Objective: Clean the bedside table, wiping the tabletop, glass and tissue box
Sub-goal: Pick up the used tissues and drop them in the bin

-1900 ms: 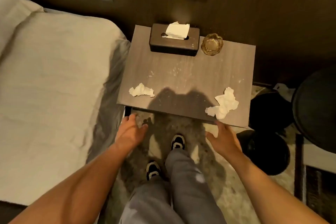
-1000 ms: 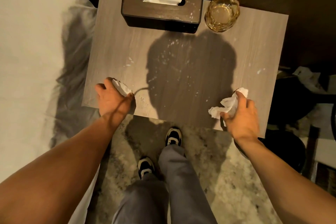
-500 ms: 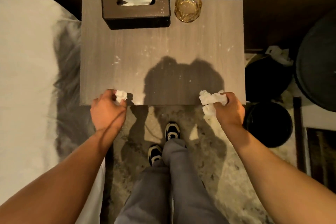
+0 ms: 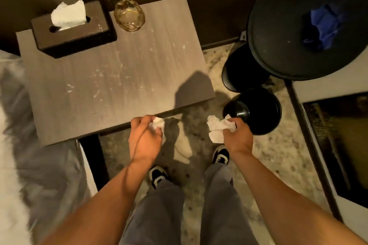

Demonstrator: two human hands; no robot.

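Observation:
The grey wood-grain bedside table (image 4: 119,77) carries white crumbs and streaks. A dark brown tissue box (image 4: 79,32) with a white tissue sticking up stands at its back left, and an amber glass (image 4: 129,15) sits just right of the box. My left hand (image 4: 145,139) is off the table's front edge, shut on a small crumpled tissue (image 4: 158,124). My right hand (image 4: 237,135) is further right over the floor, shut on a larger crumpled tissue (image 4: 217,128), beside a small black bin.
A small black bin (image 4: 256,109) stands on the floor right of the table, with a second black round container (image 4: 243,69) behind it. A large black round surface (image 4: 288,26) holds a blue cloth (image 4: 322,26). The bed (image 4: 29,165) lies at the left. My shoes stand on speckled floor.
Both hands picked the crumpled tissues off the tabletop, then drew back off the front edge and moved right toward the black bins. The view turned right.

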